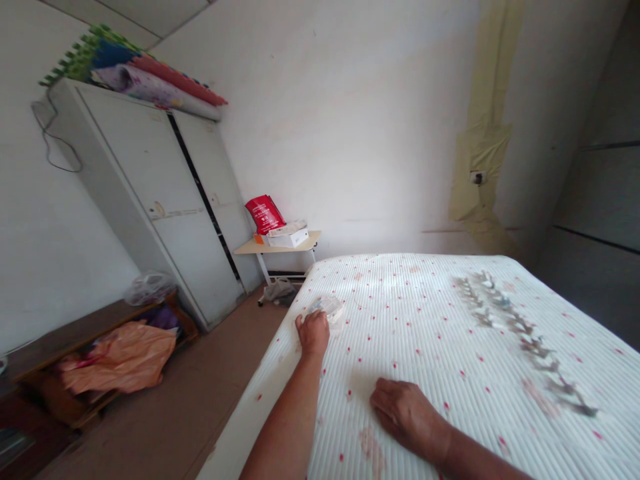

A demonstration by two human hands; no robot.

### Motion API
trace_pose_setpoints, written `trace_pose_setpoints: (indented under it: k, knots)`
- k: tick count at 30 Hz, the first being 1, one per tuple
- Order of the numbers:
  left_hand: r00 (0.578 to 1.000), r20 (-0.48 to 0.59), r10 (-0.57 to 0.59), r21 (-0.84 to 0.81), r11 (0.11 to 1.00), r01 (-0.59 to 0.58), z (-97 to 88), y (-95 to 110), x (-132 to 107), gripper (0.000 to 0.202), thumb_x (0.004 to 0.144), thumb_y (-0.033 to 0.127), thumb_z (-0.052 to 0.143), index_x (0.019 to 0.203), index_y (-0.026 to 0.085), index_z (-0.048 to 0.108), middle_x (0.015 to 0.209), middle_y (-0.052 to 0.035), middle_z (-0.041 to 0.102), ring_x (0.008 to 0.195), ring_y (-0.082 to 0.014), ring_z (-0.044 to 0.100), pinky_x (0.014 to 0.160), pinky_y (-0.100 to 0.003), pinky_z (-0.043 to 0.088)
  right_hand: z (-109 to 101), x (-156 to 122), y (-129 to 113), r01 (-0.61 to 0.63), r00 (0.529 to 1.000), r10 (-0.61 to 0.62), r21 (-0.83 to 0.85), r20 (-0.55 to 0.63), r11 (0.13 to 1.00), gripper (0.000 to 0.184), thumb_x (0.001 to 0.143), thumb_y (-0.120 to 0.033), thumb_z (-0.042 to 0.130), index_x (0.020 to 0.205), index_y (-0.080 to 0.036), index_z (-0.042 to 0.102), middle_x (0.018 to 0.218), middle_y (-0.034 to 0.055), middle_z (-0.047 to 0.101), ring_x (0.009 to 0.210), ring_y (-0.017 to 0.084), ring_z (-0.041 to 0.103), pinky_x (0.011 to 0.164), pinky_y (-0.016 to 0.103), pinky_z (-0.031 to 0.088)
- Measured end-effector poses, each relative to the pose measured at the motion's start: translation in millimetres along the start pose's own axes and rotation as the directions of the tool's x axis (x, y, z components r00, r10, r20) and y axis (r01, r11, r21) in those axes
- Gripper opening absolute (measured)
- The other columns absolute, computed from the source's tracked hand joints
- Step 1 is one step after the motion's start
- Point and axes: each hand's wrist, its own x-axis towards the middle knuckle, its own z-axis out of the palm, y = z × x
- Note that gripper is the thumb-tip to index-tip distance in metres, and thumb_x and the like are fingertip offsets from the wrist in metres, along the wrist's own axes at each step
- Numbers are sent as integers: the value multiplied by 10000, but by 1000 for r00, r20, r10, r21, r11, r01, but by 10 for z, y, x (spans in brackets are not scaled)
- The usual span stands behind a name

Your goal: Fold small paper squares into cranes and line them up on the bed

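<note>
My left hand [313, 332] is at the left side of the bed, its fingers curled onto the near edge of a clear plastic packet [331, 311]. The packet has pale printing, and its contents cannot be made out. My right hand [411, 415] rests low over the white ribbed mattress [400, 333] with red dots. Its fingers are curled together and turned down, so anything inside them is hidden. To the right, several small grey-brown items [523, 325] lie in slanting rows on the mattress, too blurred to name.
Beyond the bed's far left corner stands a small table [245, 248] with a red bag [265, 213] and a white box [295, 237]. A grey cabinet [145, 193] carries rolled mats [160, 87]. Orange plastic [120, 357] lies on a low wooden shelf at left.
</note>
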Motion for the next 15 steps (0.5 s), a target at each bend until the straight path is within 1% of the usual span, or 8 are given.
trace_pose_setpoints:
  k: [5,8,12,14,15]
  knots:
    - [1000,-14,17,6,1000,-17,-22,0,3,285,842,148,373,832,173,657,892,-82,685,833,-179,603,975,-405,208,-1,3,4,-17,1000,17,0,5,1000,211,839,-105,410,659,-167,501,688,-9,521,569,82,454,529,213,283]
    - [999,-24,21,1,1000,-21,-23,-3,3,280,835,148,378,800,170,655,845,-74,687,812,-180,607,979,-401,209,14,-5,13,-7,1000,7,6,-2,1000,217,846,-110,403,665,-167,507,694,-5,522,579,85,463,533,215,292]
    - [999,-37,25,-16,1000,-26,-28,12,-16,236,816,170,419,773,182,651,841,-62,686,823,-180,603,984,-397,210,18,-10,12,-5,1000,5,5,-16,1000,221,848,-112,399,664,-166,509,685,-7,516,566,84,452,530,214,291]
    - [998,-51,27,-41,999,-29,-35,10,-17,201,807,210,451,808,197,651,905,-58,682,878,-187,592,985,-394,215,16,-9,8,-2,1000,2,2,-12,1000,211,843,-112,406,665,-166,506,686,-7,519,565,83,449,528,212,287]
    - [998,-59,6,-77,997,-10,-39,-1,-9,191,802,235,467,844,208,651,958,-55,675,921,-191,581,980,-384,229,15,-8,7,2,1000,-2,1,-11,1000,208,842,-113,409,665,-165,503,687,-6,520,566,83,448,528,212,285]
